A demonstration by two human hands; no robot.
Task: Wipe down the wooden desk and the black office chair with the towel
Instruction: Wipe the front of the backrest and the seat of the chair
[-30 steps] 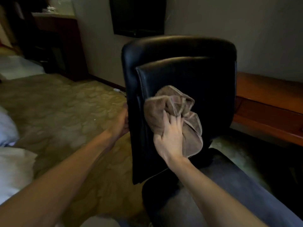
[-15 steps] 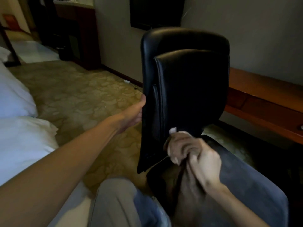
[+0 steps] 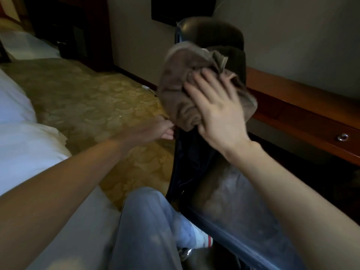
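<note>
Towel (image 3: 181,90) climbed chair (image 3: 214,34); patterned carpet (image 3: 97,98).

The patterned gold-and-olive carpet (image 3: 87,98) fills the middle left of your frame. On it stand the black leather office chair (image 3: 210,32) at centre and a dark wooden cabinet (image 3: 83,36) in the upper left. A small white object (image 3: 145,87) with a thin cord lies on the carpet near the wall. A bed with white bedding (image 3: 23,149) takes your left edge. The long reddish-brown wooden desk (image 3: 292,94) runs along the right wall.
</note>
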